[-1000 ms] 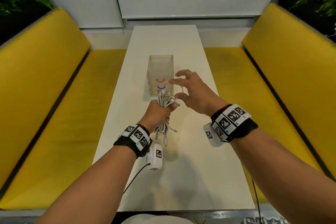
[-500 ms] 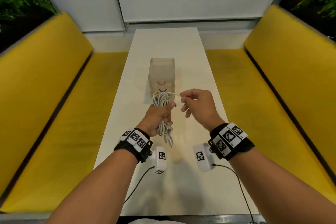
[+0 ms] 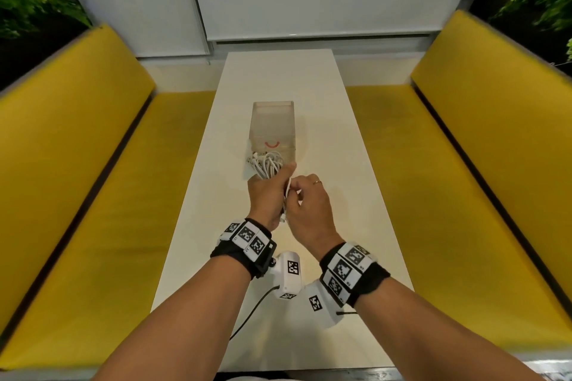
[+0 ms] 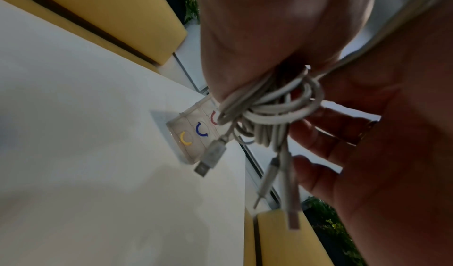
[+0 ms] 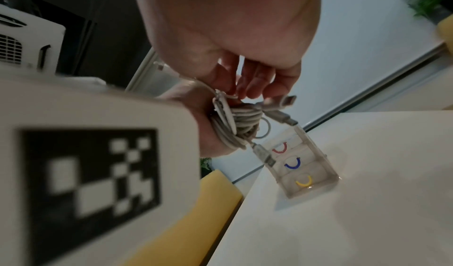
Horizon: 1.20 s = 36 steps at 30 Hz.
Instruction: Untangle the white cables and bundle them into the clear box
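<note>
My left hand (image 3: 268, 195) grips a coiled bundle of white cables (image 3: 266, 165) above the white table, just in front of the clear box (image 3: 272, 127). The loops stick out past the fist; in the left wrist view the bundle (image 4: 269, 113) hangs with USB plugs dangling. My right hand (image 3: 305, 198) is pressed against the left, its fingertips pinching a cable strand (image 5: 224, 97) at the bundle. The clear box (image 5: 304, 165) stands upright with red, blue and yellow arcs on its drawers. Cables inside the fist are hidden.
The long white table (image 3: 278, 77) runs away from me between two yellow benches (image 3: 77, 164) (image 3: 479, 148). Plants stand behind both bench backs. A white wall closes the far end.
My right hand drew in from an open reach near the box to pinch a strand beside the left fist. The bundle rose toward the box's front.
</note>
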Motion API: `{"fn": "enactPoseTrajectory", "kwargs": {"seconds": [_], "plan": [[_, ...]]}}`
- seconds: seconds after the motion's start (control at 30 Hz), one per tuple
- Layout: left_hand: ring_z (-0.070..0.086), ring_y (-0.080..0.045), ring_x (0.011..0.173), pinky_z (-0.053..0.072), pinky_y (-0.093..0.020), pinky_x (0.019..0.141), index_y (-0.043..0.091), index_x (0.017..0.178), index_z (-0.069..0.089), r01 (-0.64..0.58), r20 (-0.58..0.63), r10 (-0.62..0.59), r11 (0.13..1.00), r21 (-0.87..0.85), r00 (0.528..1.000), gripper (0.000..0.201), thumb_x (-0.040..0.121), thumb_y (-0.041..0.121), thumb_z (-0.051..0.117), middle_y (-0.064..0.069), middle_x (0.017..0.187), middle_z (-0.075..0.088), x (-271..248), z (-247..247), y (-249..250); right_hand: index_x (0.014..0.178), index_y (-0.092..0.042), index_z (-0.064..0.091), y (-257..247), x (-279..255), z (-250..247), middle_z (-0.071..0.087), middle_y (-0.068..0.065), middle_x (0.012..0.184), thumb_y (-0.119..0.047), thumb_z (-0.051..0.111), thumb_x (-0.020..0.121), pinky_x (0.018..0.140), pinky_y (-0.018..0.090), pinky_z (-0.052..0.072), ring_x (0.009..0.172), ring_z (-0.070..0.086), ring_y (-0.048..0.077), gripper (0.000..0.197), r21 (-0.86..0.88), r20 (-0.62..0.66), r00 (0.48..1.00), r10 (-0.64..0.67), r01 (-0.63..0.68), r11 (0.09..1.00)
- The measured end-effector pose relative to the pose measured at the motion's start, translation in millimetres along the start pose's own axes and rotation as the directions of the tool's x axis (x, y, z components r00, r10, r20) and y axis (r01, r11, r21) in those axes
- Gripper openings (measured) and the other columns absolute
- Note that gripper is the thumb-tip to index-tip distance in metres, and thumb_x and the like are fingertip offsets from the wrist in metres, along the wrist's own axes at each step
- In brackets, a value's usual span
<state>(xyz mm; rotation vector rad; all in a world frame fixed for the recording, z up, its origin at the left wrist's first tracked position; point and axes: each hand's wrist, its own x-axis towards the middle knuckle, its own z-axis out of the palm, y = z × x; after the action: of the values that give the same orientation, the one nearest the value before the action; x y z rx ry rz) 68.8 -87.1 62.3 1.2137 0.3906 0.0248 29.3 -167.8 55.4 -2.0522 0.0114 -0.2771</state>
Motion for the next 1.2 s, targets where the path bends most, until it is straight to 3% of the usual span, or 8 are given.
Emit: {"fn": "enactPoseTrajectory", "kwargs": {"seconds": [0.07,0.17,0.4,0.63,0.8,0.87,1.03,1.2], "plan": [[0.064,-0.019,0.066,0.053,-0.029,0.06,0.013,0.081,0.07,0.015,-0.054,-0.014,1.0,0.014,0.998,0.01,0.08,0.014,0.08,-0.001,0.069,0.067,3,0,-1,0.092,-0.009,0.065,2,-4,1,0.054,0.005,0.1,-0.017,0.042,0.093,0.08,0.033,0.048,0.092,0.054,0.017,0.024,0.062,0.084,0.996,0.011,-0.016,0.998],[0.057,-0.019,0.062,0.049,-0.028,0.057,0.018,0.07,0.063,0.029,-0.09,-0.027,0.999,0.021,0.996,0.019,0.082,0.012,0.076,0.003,0.06,0.061,8,-2,-7,0.097,-0.006,0.069,6,-7,1,0.054,0.003,0.102,-0.016,0.046,0.102,0.085,0.026,0.043,0.098,0.053,0.014,0.026,0.088,0.126,0.992,-0.004,-0.008,0.996],[0.069,-0.027,0.07,0.059,-0.032,0.059,0.0,0.089,0.068,0.197,0.048,-0.195,0.979,-0.05,0.98,0.016,0.088,0.015,0.075,-0.011,0.073,0.068,9,-7,-6,0.099,-0.012,0.079,14,-4,2,0.07,0.002,0.094,-0.009,0.065,0.092,0.079,0.006,0.035,0.09,0.054,0.008,0.016,0.007,0.002,0.993,-0.122,0.122,0.993],[0.062,-0.021,0.055,0.054,-0.029,0.056,0.008,0.082,0.065,0.124,-0.017,-0.123,0.992,0.034,0.992,0.024,0.083,0.022,0.083,-0.004,0.06,0.063,13,-10,-12,0.09,-0.012,0.076,21,6,0,0.066,0.005,0.081,-0.013,0.063,0.092,0.07,0.032,0.046,0.075,0.058,0.02,0.014,-0.198,0.117,0.983,-0.142,0.163,0.966],[0.055,-0.021,0.047,0.051,-0.03,0.05,0.006,0.081,0.063,0.135,-0.062,-0.13,0.987,0.087,0.99,0.025,0.089,0.025,0.078,-0.01,0.06,0.061,23,-21,-5,0.122,-0.012,0.068,26,-10,-12,0.07,0.008,0.101,0.008,0.049,0.086,0.078,0.028,0.049,0.086,0.061,0.021,0.046,-0.087,0.369,0.89,-0.267,0.319,0.944],[0.052,-0.021,0.048,0.048,-0.028,0.048,0.007,0.078,0.061,0.121,-0.056,-0.115,0.985,0.12,0.992,0.027,0.09,0.025,0.077,-0.009,0.058,0.057,27,-24,-5,0.125,-0.012,0.067,26,-14,-13,0.072,0.007,0.106,0.003,0.054,0.092,0.079,0.026,0.05,0.088,0.063,0.02,0.039,-0.059,0.361,0.884,-0.296,0.339,0.939],[0.053,-0.021,0.053,0.05,-0.033,0.052,0.012,0.076,0.063,0.095,-0.034,-0.091,0.983,0.159,0.995,0.026,0.084,0.029,0.082,-0.002,0.059,0.056,19,-18,-10,0.082,-0.008,0.074,22,-2,-10,0.068,-0.004,0.076,-0.008,0.065,0.092,0.069,0.014,0.04,0.072,0.058,0.005,0.013,0.054,0.206,0.959,-0.197,0.19,0.98],[0.049,-0.015,0.05,0.045,-0.029,0.052,0.012,0.084,0.066,0.052,-0.002,-0.053,0.986,0.159,0.999,0.036,0.076,0.041,0.086,0.007,0.053,0.051,12,-14,-4,0.076,-0.002,0.073,15,-1,-4,0.072,0.004,0.07,-0.005,0.072,0.086,0.061,0.017,0.05,0.059,0.063,0.005,0.011,0.287,0.133,0.985,0.113,-0.147,0.947]]}}
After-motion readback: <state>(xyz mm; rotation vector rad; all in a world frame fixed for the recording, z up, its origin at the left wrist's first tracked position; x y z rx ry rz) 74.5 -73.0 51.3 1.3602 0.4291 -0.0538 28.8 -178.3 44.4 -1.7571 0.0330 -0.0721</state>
